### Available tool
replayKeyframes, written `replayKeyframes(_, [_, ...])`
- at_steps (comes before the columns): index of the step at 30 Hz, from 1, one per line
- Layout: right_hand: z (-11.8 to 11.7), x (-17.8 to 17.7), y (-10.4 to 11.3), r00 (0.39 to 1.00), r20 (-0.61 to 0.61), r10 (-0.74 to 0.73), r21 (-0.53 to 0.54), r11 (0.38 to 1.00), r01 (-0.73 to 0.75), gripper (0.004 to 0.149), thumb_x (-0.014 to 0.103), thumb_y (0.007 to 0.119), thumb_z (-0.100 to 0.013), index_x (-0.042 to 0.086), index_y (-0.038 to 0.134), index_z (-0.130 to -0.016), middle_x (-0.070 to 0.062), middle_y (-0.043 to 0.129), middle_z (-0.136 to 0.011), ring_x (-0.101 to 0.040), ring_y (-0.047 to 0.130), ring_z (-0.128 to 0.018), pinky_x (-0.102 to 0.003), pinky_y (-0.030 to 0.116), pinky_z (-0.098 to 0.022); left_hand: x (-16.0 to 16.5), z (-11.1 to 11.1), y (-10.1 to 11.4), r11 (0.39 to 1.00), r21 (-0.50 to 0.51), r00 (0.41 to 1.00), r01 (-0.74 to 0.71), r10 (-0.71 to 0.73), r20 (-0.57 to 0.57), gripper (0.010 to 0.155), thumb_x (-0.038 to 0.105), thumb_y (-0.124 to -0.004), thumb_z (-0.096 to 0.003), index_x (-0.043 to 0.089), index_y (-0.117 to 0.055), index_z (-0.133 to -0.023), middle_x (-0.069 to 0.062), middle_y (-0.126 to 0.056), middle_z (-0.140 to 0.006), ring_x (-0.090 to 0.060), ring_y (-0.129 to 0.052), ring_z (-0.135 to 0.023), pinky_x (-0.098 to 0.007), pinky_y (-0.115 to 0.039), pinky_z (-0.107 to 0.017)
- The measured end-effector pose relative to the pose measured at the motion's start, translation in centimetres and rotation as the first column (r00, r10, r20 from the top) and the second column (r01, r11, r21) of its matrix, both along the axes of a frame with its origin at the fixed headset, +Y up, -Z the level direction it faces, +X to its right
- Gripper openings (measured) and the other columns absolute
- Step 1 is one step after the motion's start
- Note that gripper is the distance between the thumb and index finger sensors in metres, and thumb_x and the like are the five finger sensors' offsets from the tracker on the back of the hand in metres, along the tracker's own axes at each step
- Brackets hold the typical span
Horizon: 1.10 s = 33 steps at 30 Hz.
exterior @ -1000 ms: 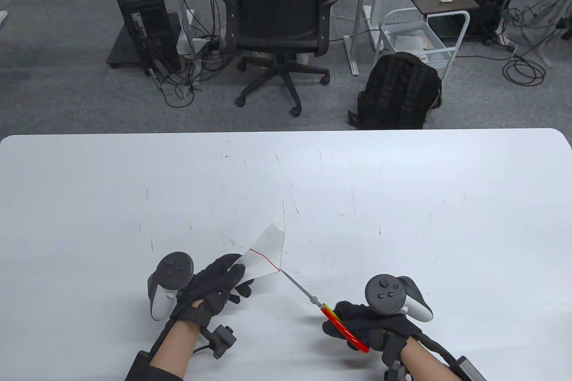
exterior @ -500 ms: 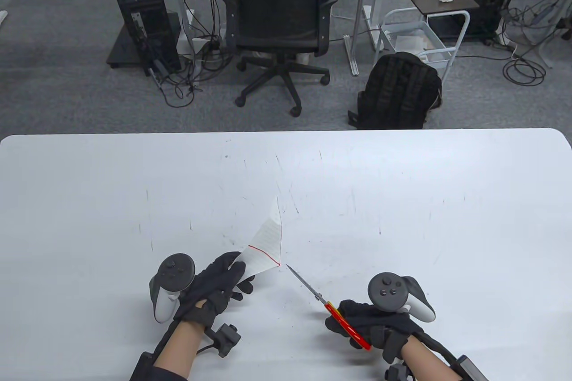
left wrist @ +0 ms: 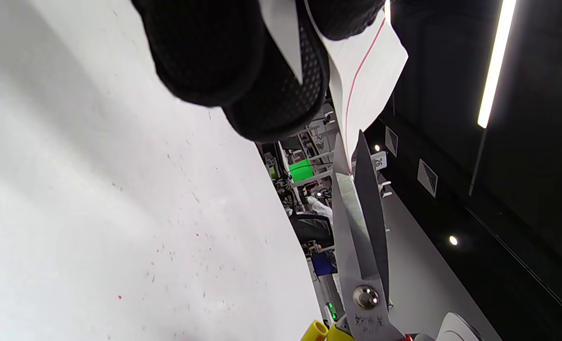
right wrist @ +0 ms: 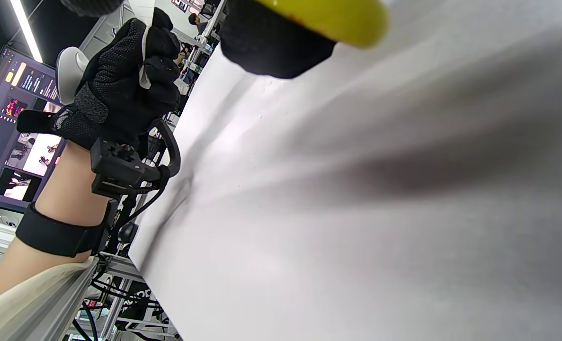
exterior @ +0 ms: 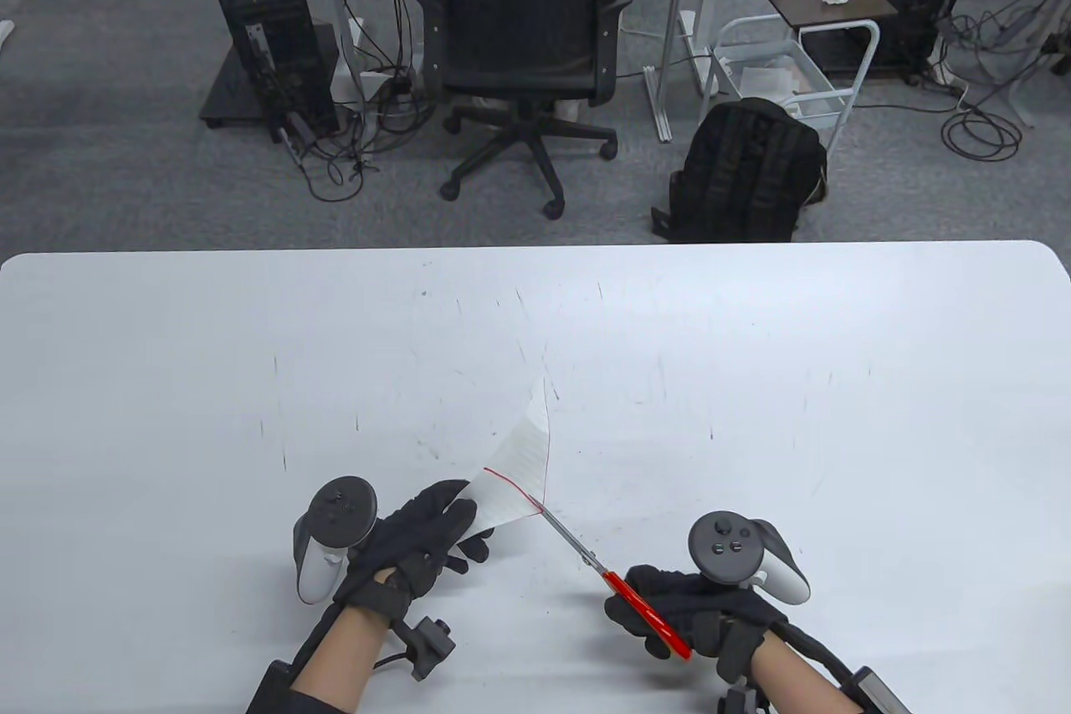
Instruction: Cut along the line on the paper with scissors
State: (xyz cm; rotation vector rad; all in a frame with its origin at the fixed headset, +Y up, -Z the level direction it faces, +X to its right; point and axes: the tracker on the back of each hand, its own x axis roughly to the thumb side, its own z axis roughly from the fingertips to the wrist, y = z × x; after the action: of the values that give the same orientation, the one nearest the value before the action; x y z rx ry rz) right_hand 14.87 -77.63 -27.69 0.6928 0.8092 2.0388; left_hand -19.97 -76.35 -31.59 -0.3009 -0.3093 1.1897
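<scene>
My left hand [exterior: 427, 534] pinches a white sheet of paper [exterior: 519, 475] by its near corner and holds it up above the table. A red line [exterior: 515, 488] runs across the paper to its right edge. My right hand [exterior: 682, 605] grips red-handled scissors [exterior: 615, 584]. Their blades [exterior: 569, 538] point up-left and their tips touch the paper's edge where the red line ends. In the left wrist view the blades [left wrist: 359, 213] stand slightly apart at the paper [left wrist: 366, 85]. In the right wrist view the left hand [right wrist: 124, 80] grips the paper.
The white table [exterior: 753, 379] carries only faint pen marks. Beyond its far edge stand an office chair [exterior: 523, 36], a black backpack [exterior: 745, 170] and a white cart [exterior: 786, 78].
The paper moved a little right and the scissors moved up-left. The blade tips, apart from the paper half a second ago, now touch its edge at the red line.
</scene>
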Motion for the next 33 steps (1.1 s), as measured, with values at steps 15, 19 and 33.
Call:
replayKeyframes(15, [0.01, 0.15, 0.07, 1.000, 0.012, 0.006, 0.012, 1.000, -0.006, 0.064, 0.062, 0.056, -0.061, 0.004, 0.059, -0.090, -0.018, 0.078, -0.076, -0.015, 0.088, -0.041, -0.024, 0.070, -0.029, 0.25, 0.12, 0.04, 1.000, 0.008, 1.000, 0.017, -0.017, -0.001, 0.042, 0.036, -0.063, -0.0642, 0.016, -0.062, -0.101, 0.000, -0.090, -0.079, -0.007, -0.101, -0.060, -0.019, -0.090, -0.043])
replayKeyframes(19, [-0.06, 0.16, 0.08, 1.000, 0.029, 0.009, 0.036, 0.999, -0.010, 0.062, 0.060, 0.057, -0.060, 0.005, 0.061, -0.088, -0.017, 0.080, -0.074, -0.012, 0.089, -0.038, -0.023, 0.071, -0.027, 0.26, 0.15, 0.06, 1.000, 0.007, 1.000, 0.019, -0.019, 0.000, 0.042, 0.036, -0.063, -0.0642, 0.016, -0.062, -0.101, 0.000, -0.090, -0.079, -0.007, -0.101, -0.060, -0.019, -0.090, -0.043])
replayKeyframes(33, [0.06, -0.09, -0.05, 0.998, 0.062, -0.030, 0.030, 0.999, 0.028, 0.059, 0.058, 0.058, -0.059, 0.004, 0.065, -0.084, -0.016, 0.083, -0.068, -0.009, 0.091, -0.033, -0.019, 0.073, -0.022, 0.34, 0.23, 0.02, 1.000, -0.002, 1.000, 0.022, -0.022, 0.003, 0.042, 0.036, -0.062, -0.0646, 0.017, -0.060, -0.102, 0.000, -0.089, -0.081, -0.007, -0.100, -0.062, -0.019, -0.090, -0.045])
